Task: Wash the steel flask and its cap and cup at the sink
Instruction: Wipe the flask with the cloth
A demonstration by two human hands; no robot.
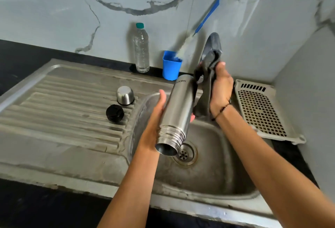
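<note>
The steel flask [178,109] is held over the sink [204,178] basin, tilted, its open threaded mouth pointing down and toward the camera, just above the drain [185,153]. The left hand [156,117] grips the flask body from the left side, thumb up along the wall and fingertips wrapped round the far side. The right hand [220,86] holds a dark grey cloth [204,90], bunched in curled fingers and pressed against the flask's base end; the cloth appears to touch the tap [211,46] behind it, though this contact is unclear. The steel cup [125,95] stands inverted on the ribbed drainboard [54,104]. The black cap [115,113] lies just in front of it.
</note>
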